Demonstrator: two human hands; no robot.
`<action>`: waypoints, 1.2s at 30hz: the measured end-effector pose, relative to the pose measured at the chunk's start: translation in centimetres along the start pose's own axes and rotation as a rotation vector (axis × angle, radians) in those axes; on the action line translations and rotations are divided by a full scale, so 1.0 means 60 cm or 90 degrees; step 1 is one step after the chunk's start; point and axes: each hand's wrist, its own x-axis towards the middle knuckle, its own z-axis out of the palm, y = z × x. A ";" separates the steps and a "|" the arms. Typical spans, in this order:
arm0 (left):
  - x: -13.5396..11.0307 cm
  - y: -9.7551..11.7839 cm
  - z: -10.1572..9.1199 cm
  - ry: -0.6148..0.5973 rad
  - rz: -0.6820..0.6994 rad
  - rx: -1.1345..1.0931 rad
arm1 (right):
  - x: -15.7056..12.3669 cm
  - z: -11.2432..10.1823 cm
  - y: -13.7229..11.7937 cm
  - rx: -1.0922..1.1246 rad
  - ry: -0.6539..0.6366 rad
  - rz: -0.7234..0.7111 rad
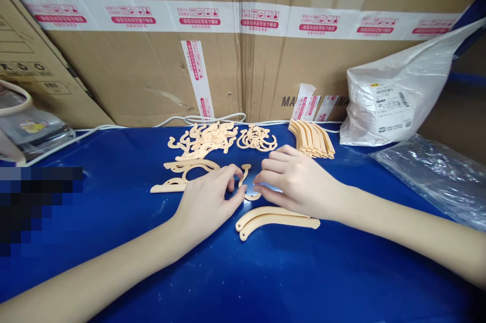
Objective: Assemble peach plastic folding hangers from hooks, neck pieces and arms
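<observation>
My left hand (216,189) is bent with thumb and index finger closed on a thin S-shaped beige piece (245,173) with a round end. Just below it, a small curved beige piece (252,197) reaches toward my right thumb; I cannot tell whether the two are joined. My right hand (292,181) hovers beside it, fingers curved and apart, with nothing visible between them. Nearer to me lie two long arched beige arms (273,219), each with a hole at one end, partly under my right hand. Left of my left hand are assembled-looking beige curved parts (178,176).
Along the back lie a heap of S-shaped pieces (212,138), a pile of curved hooks (258,138) and stacked arched arms (311,138). Taped cardboard (152,75) stands behind, with a white cable (170,119) at its foot. A white bag (379,95) and clear plastic (429,176) are right.
</observation>
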 end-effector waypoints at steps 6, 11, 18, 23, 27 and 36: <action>0.000 0.000 0.001 -0.011 0.007 0.007 | -0.061 -0.014 0.030 0.036 -0.078 0.079; 0.002 -0.001 0.000 -0.012 0.009 0.006 | -0.102 0.010 0.043 0.054 -0.081 0.106; 0.002 0.000 0.000 -0.006 0.005 -0.031 | -0.108 0.018 0.046 0.057 -0.075 0.103; 0.011 -0.002 -0.015 0.027 -0.007 -0.031 | -0.109 0.018 0.045 0.051 -0.093 0.106; 0.038 -0.034 -0.051 0.096 -0.081 0.002 | -0.110 0.019 0.046 0.054 -0.102 0.108; 0.090 -0.162 -0.101 0.024 -0.245 0.105 | -0.114 0.021 0.047 0.051 -0.118 0.112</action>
